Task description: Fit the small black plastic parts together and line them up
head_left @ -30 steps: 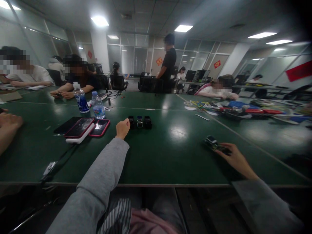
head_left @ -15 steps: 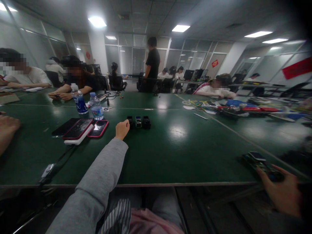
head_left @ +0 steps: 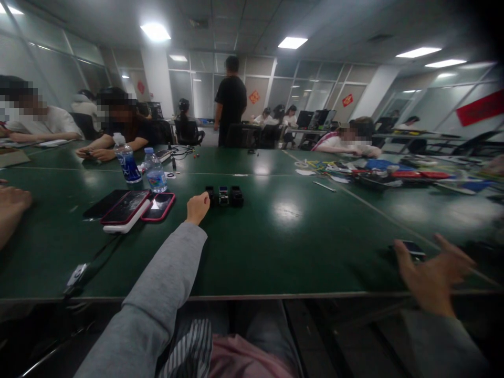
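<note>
My left hand [head_left: 197,208] rests on the green table with its fingers curled closed. It is right against a small black device [head_left: 210,194], the leftmost of three in a row; what the fingers hold, if anything, is hidden. Beside that device stand a small silver-framed module [head_left: 223,195] and another black device [head_left: 237,196]. At the far right, my right hand [head_left: 431,275] is open, thumb and fingers spread. Just beyond it lies a small device with a screen [head_left: 411,250], partly covered by the hand. Whether the hand touches it I cannot tell.
Two bottles [head_left: 156,173] and several phones [head_left: 158,207] are to the left, with a cable [head_left: 94,257] running off the table edge. A thin white stick [head_left: 324,186] lies beyond the middle. Tangled cables and tools [head_left: 397,176] cover the back right. Other people sit around.
My right hand has opened, letting go of the circuit board with the screen, and shifted slightly left and up. My left hand stays put. The standing person has moved left.
</note>
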`<state>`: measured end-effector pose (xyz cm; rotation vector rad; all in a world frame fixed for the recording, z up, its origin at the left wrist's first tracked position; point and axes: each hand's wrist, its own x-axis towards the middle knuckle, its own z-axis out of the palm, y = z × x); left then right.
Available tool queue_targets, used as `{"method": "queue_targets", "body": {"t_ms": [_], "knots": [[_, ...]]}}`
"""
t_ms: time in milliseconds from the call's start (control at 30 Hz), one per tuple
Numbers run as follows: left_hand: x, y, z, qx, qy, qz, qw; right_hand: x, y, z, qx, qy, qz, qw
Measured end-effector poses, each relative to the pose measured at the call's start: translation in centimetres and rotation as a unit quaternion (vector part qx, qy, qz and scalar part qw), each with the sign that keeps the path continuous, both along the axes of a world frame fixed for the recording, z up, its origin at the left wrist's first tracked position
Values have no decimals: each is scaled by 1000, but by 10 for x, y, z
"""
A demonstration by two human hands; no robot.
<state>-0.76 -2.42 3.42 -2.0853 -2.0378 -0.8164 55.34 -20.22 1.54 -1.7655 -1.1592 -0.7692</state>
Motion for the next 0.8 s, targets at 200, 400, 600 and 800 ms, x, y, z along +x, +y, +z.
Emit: {"method": "queue_targets", "body": {"t_ms": [200, 400, 600, 800], "knots": [[3, -3, 3, -7, -2, 0, 1000, -171, 79, 41, -92, -28, 259, 961], [4, -3, 4, -12, 24, 11, 1000, -306, 164, 8, -232, -90, 440, 863], [2, -1, 2, -6, 9, -5, 1000, -322, 191, -8, -247, -107, 466, 843], [2, -2, 2, -3, -1, -14, 1000, -304, 195, -11, -198, -35, 411, 889]]}}
